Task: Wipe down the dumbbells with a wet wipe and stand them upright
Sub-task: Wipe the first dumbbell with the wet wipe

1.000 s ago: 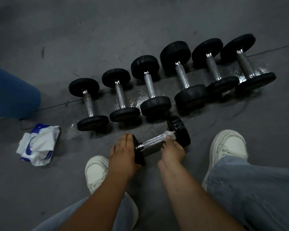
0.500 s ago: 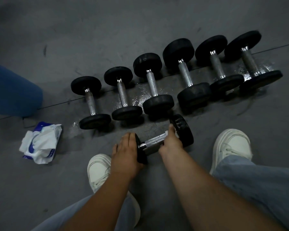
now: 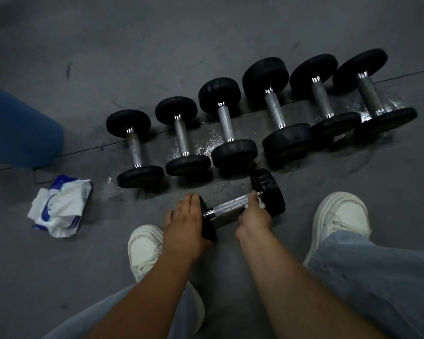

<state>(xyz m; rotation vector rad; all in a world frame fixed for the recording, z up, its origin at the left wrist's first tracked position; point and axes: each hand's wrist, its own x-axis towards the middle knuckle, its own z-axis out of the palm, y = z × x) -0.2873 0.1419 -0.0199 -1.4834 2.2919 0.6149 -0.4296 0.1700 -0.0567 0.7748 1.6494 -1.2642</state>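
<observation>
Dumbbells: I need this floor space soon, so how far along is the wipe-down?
Done, apparently: six dumbbells stand upright in a row, wet patches beside them. In hand: a seventh dumbbell lies on its side; the left hand rests on its near plate while the right hand presses a white wipe to the handle. Left: finish that one and stand it up.

White sneakers (image 3: 340, 216) stand on the grey floor (image 3: 59, 277).
</observation>
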